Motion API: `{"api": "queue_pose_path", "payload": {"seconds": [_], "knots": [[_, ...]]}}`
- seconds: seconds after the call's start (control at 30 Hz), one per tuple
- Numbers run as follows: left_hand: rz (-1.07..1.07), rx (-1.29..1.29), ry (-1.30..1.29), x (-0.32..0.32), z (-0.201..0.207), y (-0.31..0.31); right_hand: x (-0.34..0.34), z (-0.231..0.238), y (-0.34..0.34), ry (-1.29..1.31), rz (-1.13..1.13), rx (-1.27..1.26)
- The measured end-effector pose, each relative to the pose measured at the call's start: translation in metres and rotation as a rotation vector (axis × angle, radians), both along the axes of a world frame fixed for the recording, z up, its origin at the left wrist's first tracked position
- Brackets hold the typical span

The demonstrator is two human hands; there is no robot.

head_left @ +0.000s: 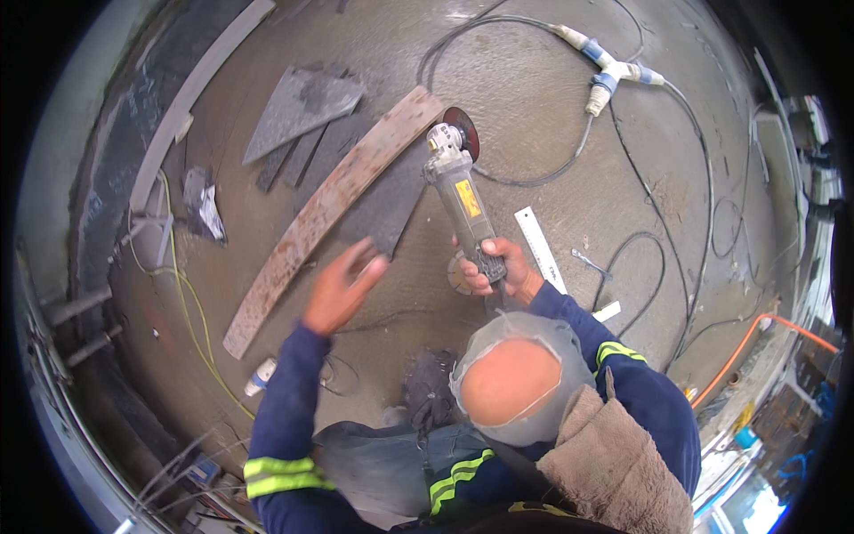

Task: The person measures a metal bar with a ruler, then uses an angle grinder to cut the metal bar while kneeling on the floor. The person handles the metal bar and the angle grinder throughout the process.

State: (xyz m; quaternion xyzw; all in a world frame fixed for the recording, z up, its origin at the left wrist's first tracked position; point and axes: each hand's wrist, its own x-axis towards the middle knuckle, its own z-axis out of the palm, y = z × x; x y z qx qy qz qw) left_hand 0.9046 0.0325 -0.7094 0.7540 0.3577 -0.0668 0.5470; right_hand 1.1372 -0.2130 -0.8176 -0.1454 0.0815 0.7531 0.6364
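- One long curved steel bar (329, 214), rusty brown with paler patches, lies flat on the floor, running from near left up to far centre.
- Several dark flat plate offcuts (302, 102) lie beside and partly under the bar on its far left side; their exact number is hard to tell where they overlap.
- One angle grinder (463, 200), grey-bodied with a yellow label, points away from the person, its reddish disc just beside the far end of the bar; whether disc and bar touch cannot be told.
- The right hand (494, 267) is closed around the near end of the grinder's body.
- The left hand (342, 289) is open, fingers spread, hovering just right of the bar's middle and holding nothing; it is blurred.
- One white steel ruler (539, 246) lies just right of the grinder; its near end is hidden behind the right arm.
- One set of blue-and-white cable connectors (614, 71) sits far right, with black cables looping across the floor.
- One small white-and-blue bottle-like thing (260, 377) lies near the left sleeve, too small to identify.
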Motion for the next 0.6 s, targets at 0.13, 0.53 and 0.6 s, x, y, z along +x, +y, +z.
{"api": "queue_pose_path", "payload": {"seconds": [0.13,0.53,0.6], "knots": [[0.302,-0.217,-0.244,0.166,-0.051,-0.057,0.018,0.0,-0.011,0.022,-0.081,0.057],[0.182,-0.423,-0.237,0.279,-0.09,-0.185,0.067,0.041,-0.086,-0.588,-0.382,-0.47],[0.005,-0.417,-0.109,0.298,-0.096,-0.19,0.078,0.049,-0.102,-0.778,-0.418,-0.703]]}}
